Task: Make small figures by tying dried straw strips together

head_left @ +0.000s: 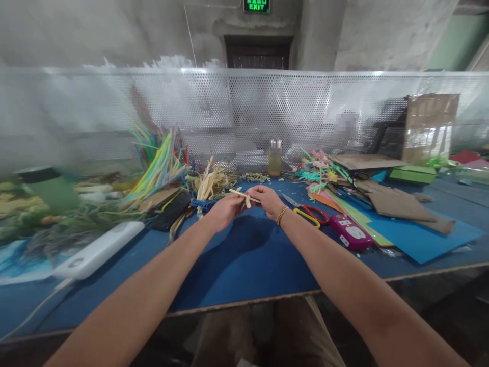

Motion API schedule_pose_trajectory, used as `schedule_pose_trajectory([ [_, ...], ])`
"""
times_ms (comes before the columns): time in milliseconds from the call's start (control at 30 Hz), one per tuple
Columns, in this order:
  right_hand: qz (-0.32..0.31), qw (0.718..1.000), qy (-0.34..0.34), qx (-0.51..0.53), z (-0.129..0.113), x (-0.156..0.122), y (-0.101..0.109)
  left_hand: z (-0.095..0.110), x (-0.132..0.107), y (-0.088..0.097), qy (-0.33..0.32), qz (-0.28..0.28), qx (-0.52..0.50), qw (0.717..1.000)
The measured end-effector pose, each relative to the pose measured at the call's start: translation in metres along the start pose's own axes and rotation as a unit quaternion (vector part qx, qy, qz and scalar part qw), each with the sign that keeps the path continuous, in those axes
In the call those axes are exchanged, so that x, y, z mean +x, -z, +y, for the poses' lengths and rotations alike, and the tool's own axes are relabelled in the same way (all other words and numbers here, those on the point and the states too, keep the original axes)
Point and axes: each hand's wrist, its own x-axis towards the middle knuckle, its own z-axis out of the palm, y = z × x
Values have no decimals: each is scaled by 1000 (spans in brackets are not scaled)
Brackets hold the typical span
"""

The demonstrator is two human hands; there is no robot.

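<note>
Over the blue tabletop (263, 275), my left hand (226, 210) and my right hand (268, 200) come close together in front of me. Between their fingertips they pinch a thin, pale yellow strip (239, 192), which has a small knot or fold near its middle. The fingers of both hands are closed on it; their undersides are hidden. A bundle of dry, straw-coloured strips (209, 182) lies just behind my left hand. Right of my right hand rest scissors (316, 214) with red and yellow handles, the blades pointing away from me.
A white power strip (101, 250), a black phone (170, 210) and coloured strips (158, 163) are on the left. On the right are a purple case (349, 232), blue paper (424, 239) and cardboard (397, 199). A bottle (274, 159) stands before the perforated metal panel (267, 112).
</note>
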Motion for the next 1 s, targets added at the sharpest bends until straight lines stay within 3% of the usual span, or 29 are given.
schedule_pose_trajectory([
  [100, 9, 1000, 0, 1, 1, 0, -1, 0, 1, 0, -18, -7, 19, 1000],
  [267, 12, 1000, 5, 3, 8, -1, -11, -12, 7, 6, -45, 57, 66, 995],
  [367, 72, 997, 7, 18, 6, 3, -9, -20, 7, 5, -39, 69, 84, 993],
  [500, 154, 987, 16, 42, -7, 9, 9, -21, 3, -4, -15, 40, 84, 996],
  [567, 139, 990, 9, 37, -10, 9, 14, -18, 1, -6, -24, 47, 48, 997],
  [733, 12, 999, -46, -9, -4, -2, 1, -11, 3, -1, -45, 71, -24, 996],
  [1000, -21, 1000, 10, -21, 6, -2, -4, -15, 6, 3, -1, 92, -18, 996],
])
